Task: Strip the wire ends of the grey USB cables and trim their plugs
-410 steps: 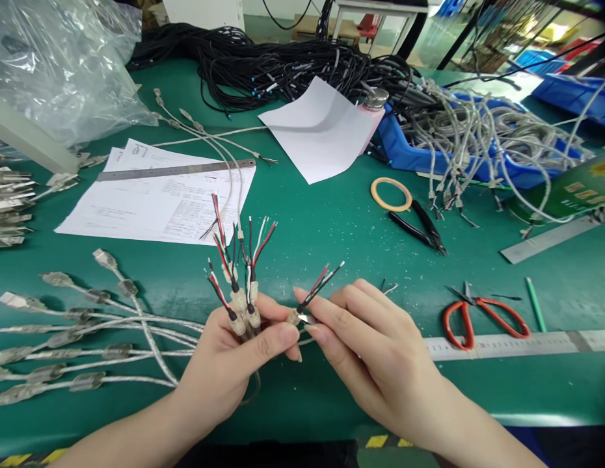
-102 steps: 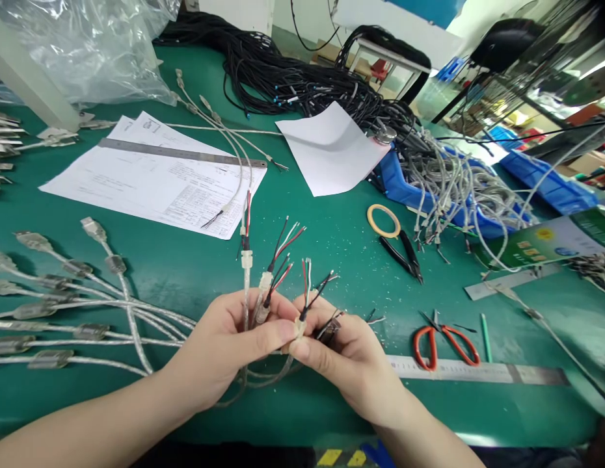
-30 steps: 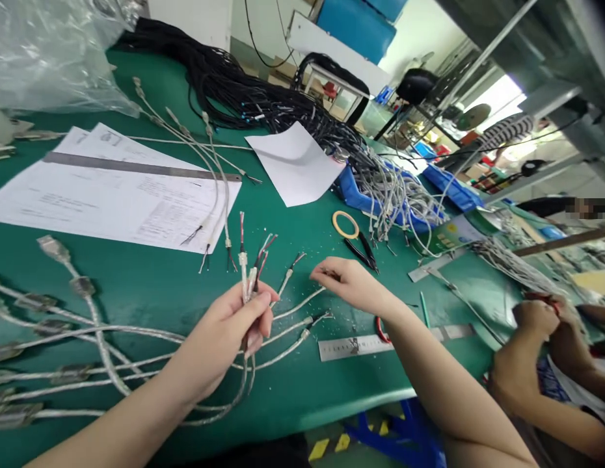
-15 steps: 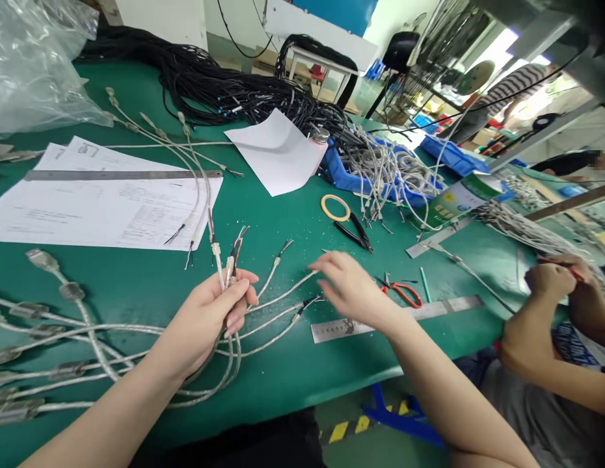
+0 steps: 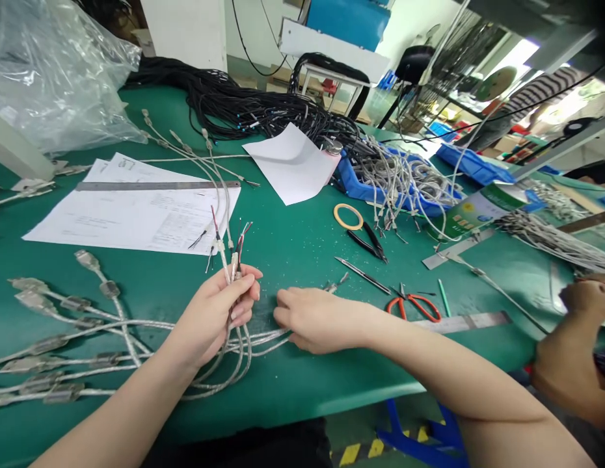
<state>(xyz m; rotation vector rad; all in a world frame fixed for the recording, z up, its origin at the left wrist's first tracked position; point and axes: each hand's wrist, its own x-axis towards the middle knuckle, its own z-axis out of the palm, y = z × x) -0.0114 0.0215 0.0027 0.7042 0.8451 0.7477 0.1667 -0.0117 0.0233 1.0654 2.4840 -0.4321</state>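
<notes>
My left hand (image 5: 215,315) grips a small bundle of clear-jacketed cables (image 5: 224,258). Their stripped ends, with thin red, black, white and green wires, stick up above the thumb. My right hand (image 5: 315,320) lies low over the table to the right, fingers curled around more of these cables (image 5: 270,339); the fingertips are partly hidden. One stripped cable end (image 5: 337,283) shows just behind that hand. At the left, the other ends carry USB plugs (image 5: 89,261) and cylindrical ferrite cores (image 5: 108,289).
Right of my hands are a craft knife (image 5: 363,275), red-handled pliers (image 5: 414,304), black-handled cutters (image 5: 368,244), a tape roll (image 5: 348,216) and a steel ruler (image 5: 473,323). Behind lie papers (image 5: 136,218), black cables (image 5: 263,107) and a blue bin (image 5: 349,182). A co-worker's arm (image 5: 570,351) is at right.
My right hand has moved left and down from above the table, and its fingers have closed around the loose cables. My left hand keeps its bundle. The camera view has shifted slightly.
</notes>
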